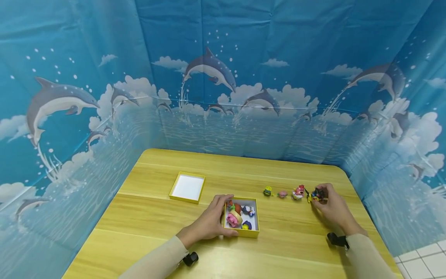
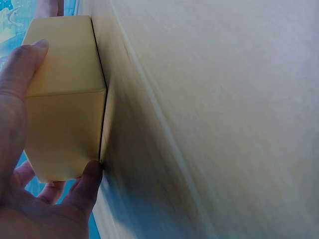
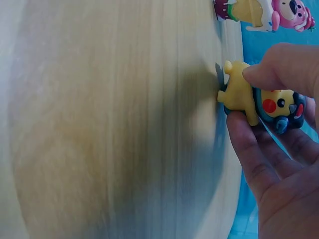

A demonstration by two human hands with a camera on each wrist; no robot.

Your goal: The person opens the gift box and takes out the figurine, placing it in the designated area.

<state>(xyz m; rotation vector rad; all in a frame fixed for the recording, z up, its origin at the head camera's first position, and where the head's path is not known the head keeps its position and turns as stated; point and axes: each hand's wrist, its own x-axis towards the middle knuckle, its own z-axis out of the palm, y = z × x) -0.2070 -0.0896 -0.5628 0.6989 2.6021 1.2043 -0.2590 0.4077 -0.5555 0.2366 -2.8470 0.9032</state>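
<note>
In the head view, the left hand (image 1: 209, 221) grips the left side of a yellow box (image 1: 249, 233) with several small figures inside, among them a pink one (image 1: 232, 219) and a purple-and-yellow one (image 1: 246, 225). The left wrist view shows that hand (image 2: 20, 149) with thumb and fingers round the box's sides (image 2: 65, 129). At the right end of a row of figures, the right hand (image 1: 334, 207) holds a yellow-and-black figure (image 1: 316, 195). Seen from the right wrist, thumb and fingers of the hand (image 3: 284, 169) pinch the yellow figure (image 3: 239, 89), which has red cheeks and a dark hood.
A white-lined yellow box part (image 1: 188, 187) lies left of the left hand. Left of the right hand stand a green-and-yellow figure (image 1: 267, 190), a small pink figure (image 1: 282, 194) and a red-and-pink figure (image 1: 298, 192). A dolphin-print curtain (image 1: 216, 128) surrounds the wooden table (image 1: 146, 217).
</note>
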